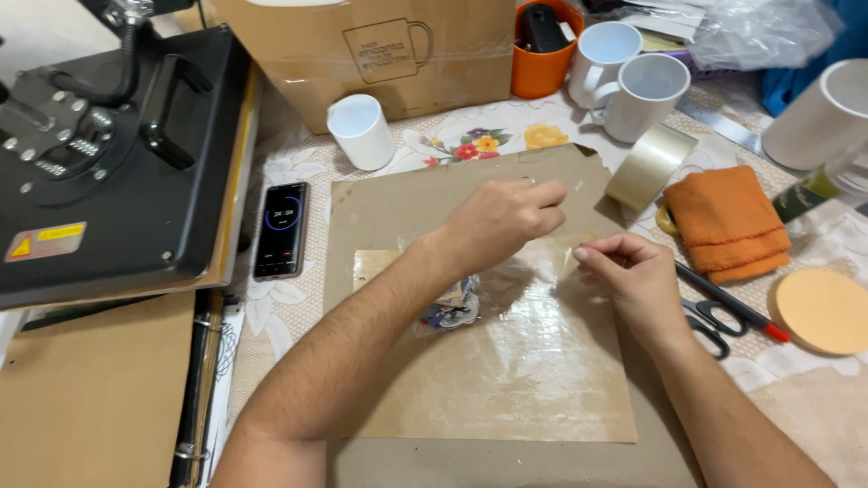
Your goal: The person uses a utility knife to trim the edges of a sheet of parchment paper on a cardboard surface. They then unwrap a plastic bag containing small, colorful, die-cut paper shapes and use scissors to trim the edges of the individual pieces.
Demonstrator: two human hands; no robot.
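Left hand (502, 221): one, fingers curled and pinched narrow over the upper edge of a clear film sheet (533, 334); whether it truly grips the film cannot be told. Right hand (633, 276): one, fingers bent close together, tips pinched at the same film edge, just beside the left.

Film sheet: one, glossy, wrinkled, transparent, lying flat on a brown kraft paper sheet (398, 208) at the middle of the table. Printed cut-out (452, 307): one, small, multicoloured, under the film beside the left forearm.

White mugs: five, glazed cylinders. One stands alone (362, 131) left of centre, two stand together (624, 77) at the back, one lies at the right edge (818, 113); the fifth is hidden but for a rim above the box.

Further items, one each: tape roll (646, 167), translucent tan; folded orange cloth (728, 221); scissors (710, 316), black handles; red-tipped pen (732, 303); round peach pad (825, 310); orange cup (542, 54); phone (280, 230), screen lit; cardboard box (362, 54); black heat press (108, 154), metal, far left.

Surface: table with floral cloth (479, 140), crowded.
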